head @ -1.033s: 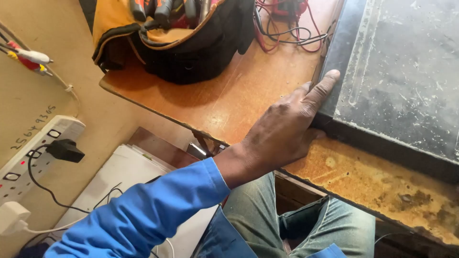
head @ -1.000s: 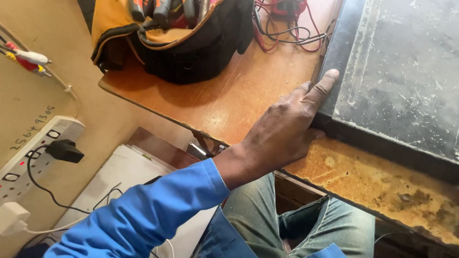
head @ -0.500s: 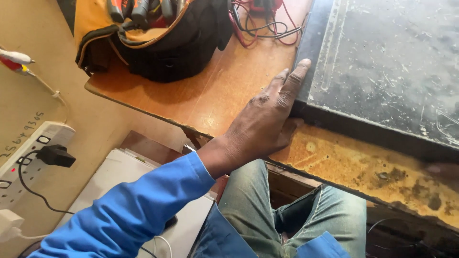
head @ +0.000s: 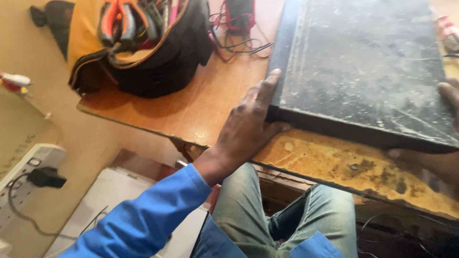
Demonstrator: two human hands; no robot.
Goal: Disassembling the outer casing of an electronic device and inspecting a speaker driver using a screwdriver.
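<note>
A flat, dusty black box-shaped device [head: 363, 71] lies on a worn wooden table [head: 205, 102]. My left hand [head: 248, 126] presses flat against the device's left front corner, fingers along its side and thumb under its front edge. My right hand [head: 442, 129] is partly visible at the right edge, gripping the device's right front corner with fingers on top and thumb below. My blue sleeve [head: 143, 222] runs from the lower left.
A black and orange tool bag [head: 138, 48] with pliers stands at the table's back left. Red and black test leads [head: 239, 36] lie behind the device. A white power strip [head: 24, 177] with a black plug hangs on the left wall. My knees are under the table.
The view has shifted right and closer, so the device fills more of the frame. My right hand has come into view on the device's right corner. My left hand stays on the left corner.
</note>
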